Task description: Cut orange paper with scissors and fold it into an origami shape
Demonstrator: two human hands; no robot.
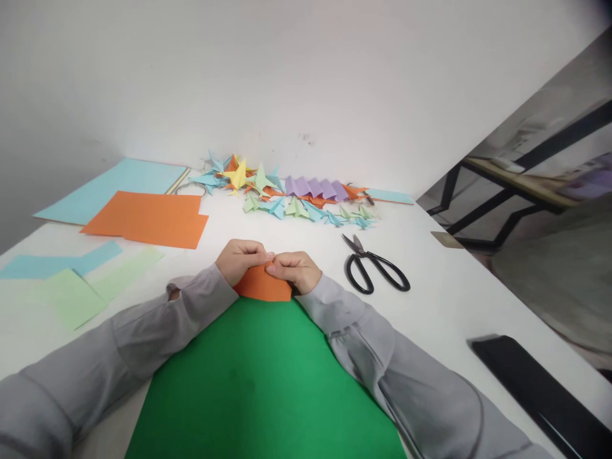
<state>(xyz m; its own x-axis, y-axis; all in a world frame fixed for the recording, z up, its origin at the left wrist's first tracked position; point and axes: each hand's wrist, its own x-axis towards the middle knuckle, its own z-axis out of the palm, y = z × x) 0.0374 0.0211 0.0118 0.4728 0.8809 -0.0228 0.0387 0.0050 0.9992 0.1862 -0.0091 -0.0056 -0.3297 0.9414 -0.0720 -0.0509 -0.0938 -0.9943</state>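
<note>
A small piece of orange paper point(264, 285) is held up between both hands, just over the far end of a green sheet point(268, 376). My left hand point(243, 260) pinches its upper left part, thumb against the paper. From the other side my right hand point(297, 270) grips the upper right edge, its thumb close to the left thumb. The fingers behind the paper are partly hidden. To the right of the hands lie black-handled scissors point(367, 256), their blades slightly apart and pointing away.
Folded paper stars and birds point(239, 175) line the wall beside a purple pleated strip point(315, 189). Orange sheets point(143, 220), a blue sheet point(115, 185) and green scraps point(74, 296) lie left. A black flat object point(540, 389) rests near the right edge.
</note>
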